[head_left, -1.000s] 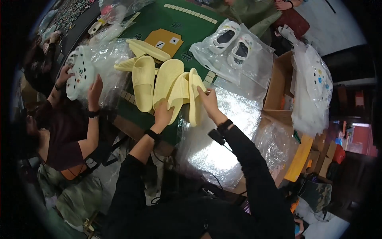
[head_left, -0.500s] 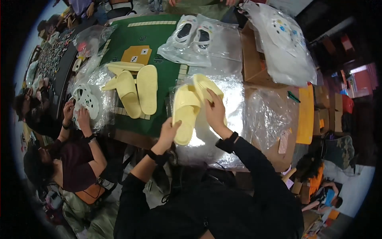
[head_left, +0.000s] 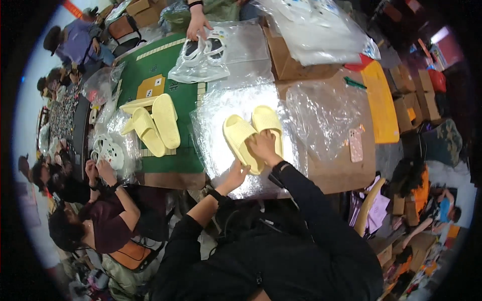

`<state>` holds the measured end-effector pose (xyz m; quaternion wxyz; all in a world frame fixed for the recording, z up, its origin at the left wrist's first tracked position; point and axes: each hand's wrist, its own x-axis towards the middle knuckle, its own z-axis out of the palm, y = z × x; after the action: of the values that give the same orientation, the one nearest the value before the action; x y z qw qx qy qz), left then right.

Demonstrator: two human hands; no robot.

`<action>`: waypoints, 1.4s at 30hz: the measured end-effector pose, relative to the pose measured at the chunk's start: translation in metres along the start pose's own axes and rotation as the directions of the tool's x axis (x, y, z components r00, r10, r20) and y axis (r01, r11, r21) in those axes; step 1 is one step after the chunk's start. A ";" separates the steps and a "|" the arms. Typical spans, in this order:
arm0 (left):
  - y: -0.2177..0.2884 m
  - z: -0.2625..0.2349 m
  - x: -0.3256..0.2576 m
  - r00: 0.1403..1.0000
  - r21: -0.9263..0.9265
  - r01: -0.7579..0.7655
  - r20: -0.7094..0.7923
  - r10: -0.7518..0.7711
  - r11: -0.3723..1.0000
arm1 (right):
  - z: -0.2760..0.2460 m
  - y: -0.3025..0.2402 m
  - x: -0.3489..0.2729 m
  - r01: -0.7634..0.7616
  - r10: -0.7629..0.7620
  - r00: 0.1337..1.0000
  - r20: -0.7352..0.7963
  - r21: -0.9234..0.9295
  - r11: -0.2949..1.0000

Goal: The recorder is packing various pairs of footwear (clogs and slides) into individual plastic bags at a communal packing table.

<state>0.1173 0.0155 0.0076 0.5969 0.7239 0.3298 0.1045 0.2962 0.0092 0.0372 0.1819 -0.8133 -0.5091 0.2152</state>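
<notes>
A pair of pale yellow slide slippers lies side by side on a shiny clear plastic sheet [head_left: 216,145], toes pointing away from me. My left hand [head_left: 235,177] is closed at the heel of the left slipper [head_left: 240,133]. Between the two slippers, my right hand [head_left: 264,146] has its fingers curled at the foot opening of the right slipper [head_left: 266,119], and they partly hide it. More yellow slippers [head_left: 166,120] rest in a pile on the green mat [head_left: 186,150] to the left.
Across the table another person's hand [head_left: 199,24] touches bagged white clogs [head_left: 213,50]. At left, a co-worker handles a white clog [head_left: 109,153]. Crumpled plastic [head_left: 316,118], a phone [head_left: 355,145] and a cardboard box [head_left: 291,57] are on the right.
Both slippers have come down flatter and more even on the plastic sheet. My right hand has shifted in between them. Across the table, a person's hand has reached to the bagged clogs. The view has shifted.
</notes>
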 end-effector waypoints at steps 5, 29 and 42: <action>0.014 0.014 -0.036 0.944 0.774 -0.254 0.329 -0.025 0.580 | -0.013 0.030 0.006 0.218 -0.217 0.976 -0.032 0.061 0.974; 0.198 -0.074 0.037 0.786 0.747 -0.402 -0.014 0.618 0.529 | -0.251 -0.007 -0.079 0.526 -0.757 0.359 0.546 0.552 0.647; 0.150 -0.190 0.047 0.961 -0.232 -0.140 -0.265 0.076 0.963 | -0.287 -0.138 0.106 0.448 -0.896 0.405 -0.182 -0.815 0.368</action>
<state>0.1029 0.1844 0.1861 0.6292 0.6411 0.3475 0.2691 0.3872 0.1411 0.3320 0.1132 -0.5279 -0.7632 -0.3550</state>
